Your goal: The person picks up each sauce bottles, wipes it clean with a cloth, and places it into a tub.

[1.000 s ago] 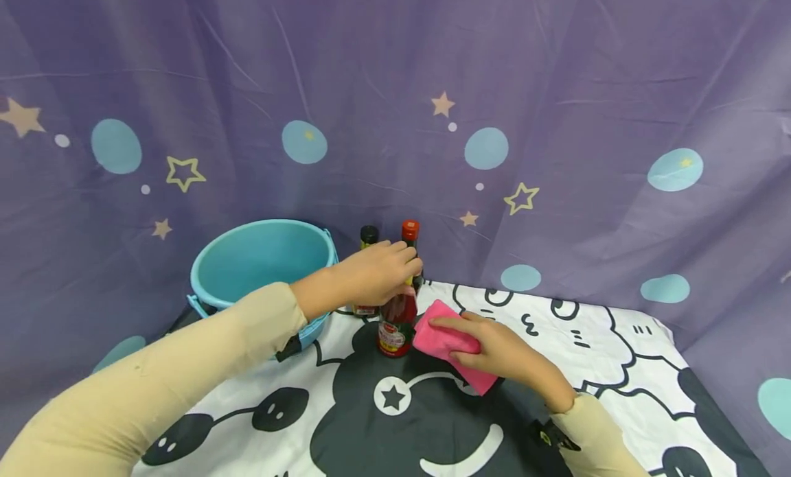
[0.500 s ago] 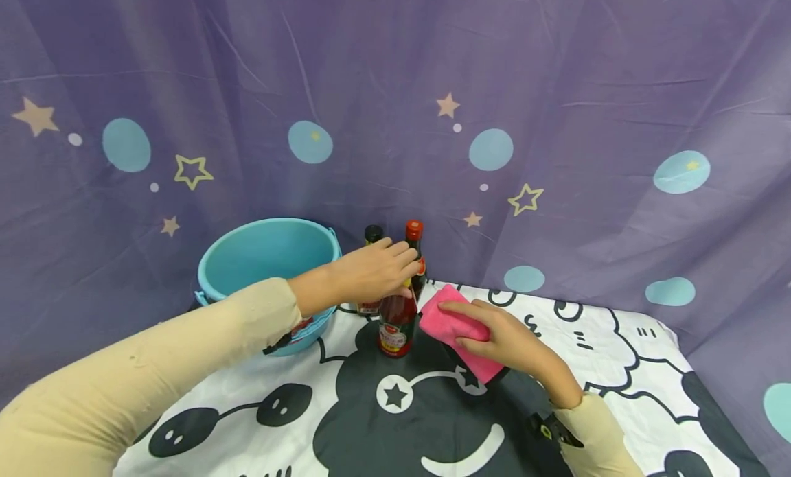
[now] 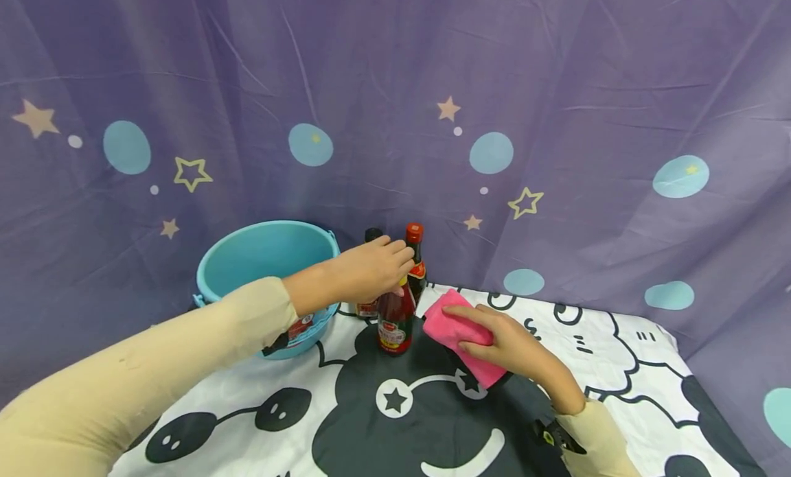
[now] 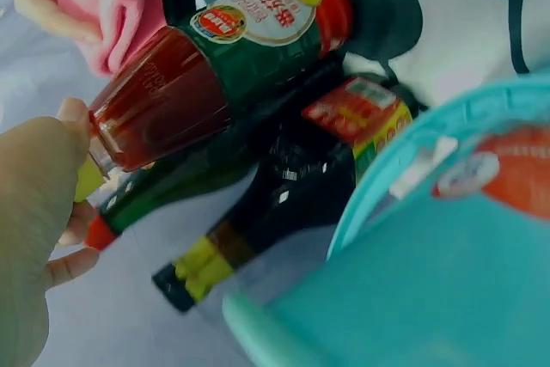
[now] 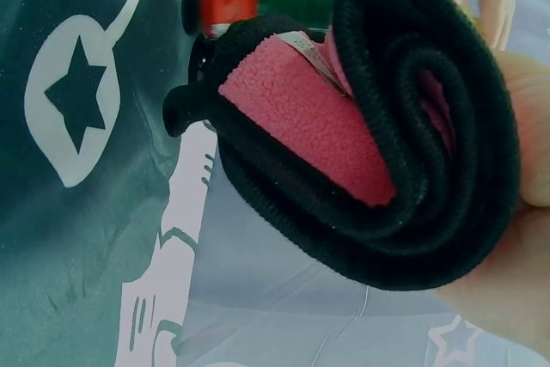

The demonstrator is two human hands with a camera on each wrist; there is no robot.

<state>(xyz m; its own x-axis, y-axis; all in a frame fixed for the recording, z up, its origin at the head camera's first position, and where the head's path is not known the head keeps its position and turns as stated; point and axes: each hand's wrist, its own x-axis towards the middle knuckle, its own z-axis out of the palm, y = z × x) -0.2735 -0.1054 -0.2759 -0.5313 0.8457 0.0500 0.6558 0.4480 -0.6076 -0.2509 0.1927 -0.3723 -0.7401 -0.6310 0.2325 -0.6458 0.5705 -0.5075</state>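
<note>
My left hand [image 3: 369,268] holds a ketchup bottle [image 3: 395,326] by its neck, thumb and fingers at the yellow cap [image 4: 88,180]. The bottle stands upright on the patterned cloth, its red sauce and green label [image 4: 258,15] visible. My right hand [image 3: 509,343] grips a folded pink cloth [image 3: 460,333] just right of the bottle. Dark edging and a small white tag [image 5: 314,58] show on the folded cloth in the right wrist view. Behind the ketchup stand a dark red-capped bottle [image 3: 416,264] and a dark black-capped bottle [image 3: 371,309], both partly hidden.
A light blue bucket [image 3: 213,257] stands to the left, partly covered by my left forearm; a red and white label shows on it. A purple curtain [image 3: 395,86] with stars and dots hangs behind. A black-and-white cartoon cloth [image 3: 278,394] covers the surface.
The pink cloth in my right hand has shifted slightly right, leaving a gap from the ketchup bottle. My left hand keeps its hold on the bottle's neck. The head view has shifted a little.
</note>
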